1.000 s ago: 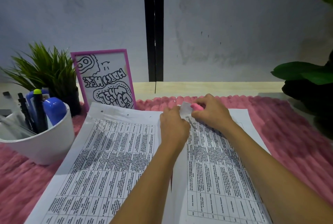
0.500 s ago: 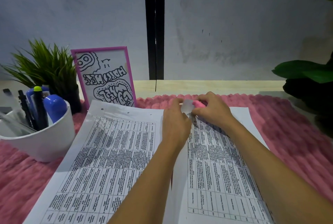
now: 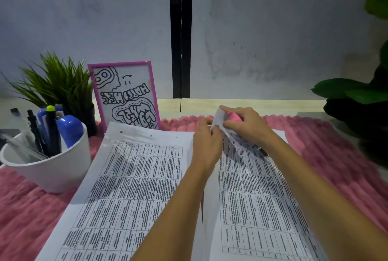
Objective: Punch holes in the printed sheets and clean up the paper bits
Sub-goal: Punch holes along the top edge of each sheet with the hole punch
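We see the left hand with fingers curled, pinching the raised top edge of the right printed sheet. The paper stands up white between the two hands. The right hand wraps its fingers round a pink hole punch, which sits at that same edge, just beyond the left fingertips. We cannot tell whether the paper is inside the punch's slot. Left of the fingers the left printed sheet lies flat, with small holes along its far edge. Both sheets rest on a pink ribbed mat, bare to the right of the right hand. Well left of the fingers stand a white cup of pens and a pink-framed drawing, just behind the left sheet's far edge.
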A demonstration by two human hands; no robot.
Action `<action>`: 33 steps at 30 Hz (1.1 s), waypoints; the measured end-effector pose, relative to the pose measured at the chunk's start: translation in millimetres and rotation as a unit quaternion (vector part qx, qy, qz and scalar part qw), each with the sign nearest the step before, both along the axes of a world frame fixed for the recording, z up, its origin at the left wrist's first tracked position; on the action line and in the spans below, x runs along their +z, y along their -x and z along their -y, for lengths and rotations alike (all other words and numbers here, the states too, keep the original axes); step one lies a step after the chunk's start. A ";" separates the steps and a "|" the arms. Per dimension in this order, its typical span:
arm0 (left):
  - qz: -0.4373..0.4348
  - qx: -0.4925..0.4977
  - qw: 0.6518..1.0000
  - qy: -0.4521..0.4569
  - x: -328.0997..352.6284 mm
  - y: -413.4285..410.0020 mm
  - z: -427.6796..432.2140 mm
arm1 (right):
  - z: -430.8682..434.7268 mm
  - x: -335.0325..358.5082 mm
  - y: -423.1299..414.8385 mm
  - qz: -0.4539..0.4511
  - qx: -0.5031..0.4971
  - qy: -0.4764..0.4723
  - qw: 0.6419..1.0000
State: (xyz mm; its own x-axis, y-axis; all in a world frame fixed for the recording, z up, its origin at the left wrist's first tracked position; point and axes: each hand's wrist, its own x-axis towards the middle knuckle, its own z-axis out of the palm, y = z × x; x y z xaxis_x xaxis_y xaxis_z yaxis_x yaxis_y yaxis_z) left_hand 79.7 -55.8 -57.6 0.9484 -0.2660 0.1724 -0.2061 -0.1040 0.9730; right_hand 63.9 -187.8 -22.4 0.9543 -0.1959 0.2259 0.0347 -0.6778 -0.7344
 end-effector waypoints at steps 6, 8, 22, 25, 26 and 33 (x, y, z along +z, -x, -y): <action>-0.082 0.009 0.995 0.050 -3.4 -8.2 -1.0 | -3.5 -0.3 6.5 -0.014 -0.006 -0.010 1.000; -0.109 0.009 0.992 0.065 0.4 -7.5 -2.3 | -1.1 0.0 8.1 -0.026 -0.016 0.005 1.000; -0.098 -0.055 0.990 0.083 9.6 -7.5 -6.6 | -17.7 25.8 26.0 -0.021 0.020 0.053 0.998; -0.085 -0.063 0.990 0.089 16.6 -8.1 -12.2 | -15.1 32.3 27.6 -0.001 0.013 0.036 0.999; -0.080 -0.074 0.990 0.087 16.2 -9.4 -12.7 | -16.1 33.6 27.1 -0.008 0.020 0.043 0.999; 0.029 -0.023 0.994 0.100 15.6 -0.2 -8.4 | -25.4 42.4 29.6 -0.025 0.036 0.063 0.997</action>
State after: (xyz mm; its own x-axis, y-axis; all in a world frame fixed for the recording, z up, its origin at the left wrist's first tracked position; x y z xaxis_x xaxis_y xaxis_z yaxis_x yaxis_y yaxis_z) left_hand 79.9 -47.4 -42.0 0.9232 -0.2632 0.2801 -0.2626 0.1001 0.9597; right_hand 34.3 -162.4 20.0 0.9754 -0.1004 0.1963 0.0515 -0.7621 -0.6454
